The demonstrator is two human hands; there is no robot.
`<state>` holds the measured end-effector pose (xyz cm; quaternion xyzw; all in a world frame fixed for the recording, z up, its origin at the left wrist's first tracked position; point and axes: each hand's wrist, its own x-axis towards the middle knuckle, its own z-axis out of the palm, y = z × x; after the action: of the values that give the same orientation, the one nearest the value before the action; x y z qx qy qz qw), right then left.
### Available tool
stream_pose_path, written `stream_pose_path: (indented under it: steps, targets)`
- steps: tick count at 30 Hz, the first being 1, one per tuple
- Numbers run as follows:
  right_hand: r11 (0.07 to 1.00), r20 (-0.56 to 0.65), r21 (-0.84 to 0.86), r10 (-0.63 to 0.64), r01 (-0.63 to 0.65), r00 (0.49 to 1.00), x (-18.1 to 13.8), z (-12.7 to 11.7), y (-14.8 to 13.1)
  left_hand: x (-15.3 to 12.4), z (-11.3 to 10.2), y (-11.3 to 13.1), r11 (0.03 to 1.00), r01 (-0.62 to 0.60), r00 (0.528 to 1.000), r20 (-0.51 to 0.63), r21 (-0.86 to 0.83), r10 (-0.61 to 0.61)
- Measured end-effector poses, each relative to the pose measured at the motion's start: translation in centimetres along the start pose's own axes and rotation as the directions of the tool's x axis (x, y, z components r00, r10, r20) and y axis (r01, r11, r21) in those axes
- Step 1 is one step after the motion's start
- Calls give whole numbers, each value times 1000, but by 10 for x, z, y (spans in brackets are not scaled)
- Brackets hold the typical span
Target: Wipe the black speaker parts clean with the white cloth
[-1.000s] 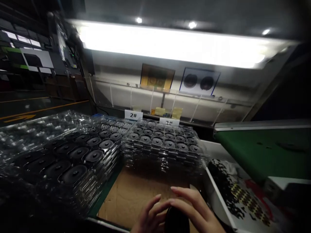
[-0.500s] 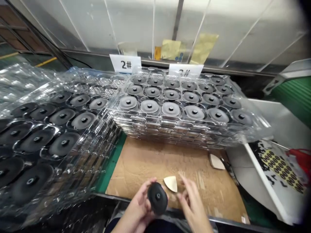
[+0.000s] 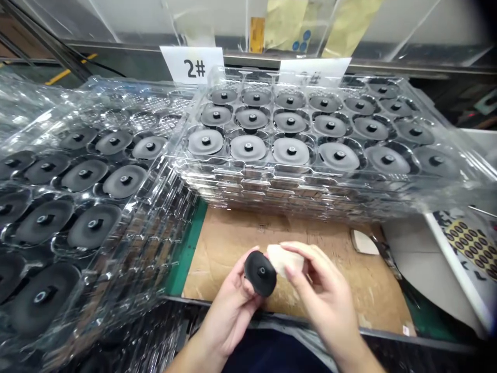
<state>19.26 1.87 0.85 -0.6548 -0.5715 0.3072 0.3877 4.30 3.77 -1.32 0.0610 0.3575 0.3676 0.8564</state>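
Note:
My left hand [image 3: 233, 305] grips a black oval disc [image 3: 256, 277] by its edge, its small central post facing up. Between the thumb and fingers of my right hand [image 3: 328, 292] is a cream wedge-shaped pad [image 3: 284, 260], perhaps sponge. The pad is right beside the disc's upper right edge; I cannot tell whether they touch. Both hands are over a brown cardboard sheet [image 3: 229, 235] on the bench. A second cream pad [image 3: 365, 242] lies on the cardboard's right side.
Stacked clear plastic trays [image 3: 248, 189] with similar black discs stand behind the cardboard. Another tray stack [image 3: 149, 228] is at the left. White "2#" sign [image 3: 193, 66] stands at the back. On the right, a white bin [image 3: 452, 274] holds a sheet of yellow-and-dark oval stickers [image 3: 468, 241].
My right hand has picked up the cream pad from the cardboard and brought it beside the black disc. My left hand still holds the disc, now slightly higher. The camera view has shifted.

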Motion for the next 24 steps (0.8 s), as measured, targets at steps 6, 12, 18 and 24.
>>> stream_pose_path:
  steps: [6,12,18,24]
  targets:
    - [980,304,70,-198,185,932,3,1,-46,-7,10,1,999,-20,998,-62,43,23]
    - [946,80,106,-314,305,946,-6,-1,-42,-12,15,4,991,-42,999,18,123,40]
    - [976,161,133,-196,175,967,-6,-12,-44,-14,24,3,985,-7,1000,-5,174,8]
    - [944,176,119,-325,308,929,-20,-30,-37,-16,35,6,985,39,996,78,167,-52]
